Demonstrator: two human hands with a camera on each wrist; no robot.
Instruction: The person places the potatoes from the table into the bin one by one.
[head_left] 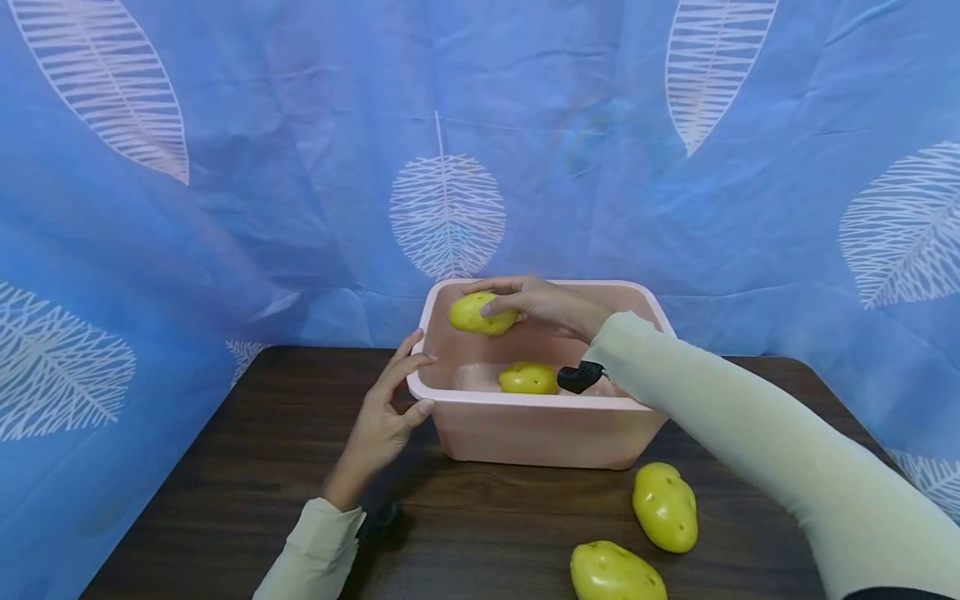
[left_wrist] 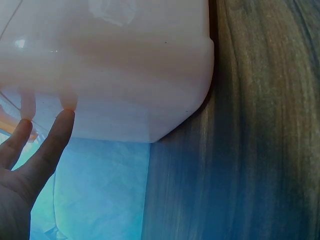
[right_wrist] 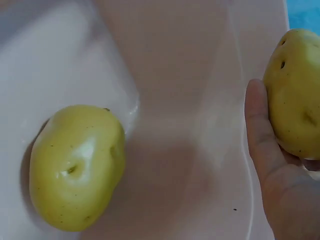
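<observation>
The held potato (head_left: 468, 315) was over the opening of the pink basin (head_left: 540, 429), near its rim. The right hand (head_left: 551, 304) pinched it between thumb and fingers, probably because so smooth and round a thing slips easily. Below, a second potato (head_left: 527, 378) lay on the basin's floor, apart from the held one. At the basin's near left corner was the left hand (head_left: 384, 425), its fingers spread and rather straight, touching the wall and rim, I suppose to steady it (how firmly they pressed, I cannot tell). Two more potatoes, one farther (head_left: 665, 507) and one nearer (head_left: 617, 572), rested on the dark table (head_left: 300, 467), before the basin and within easy reach, it seems, of the right arm. Behind hung a blue cloth (head_left: 315, 167) with white leaves.
</observation>
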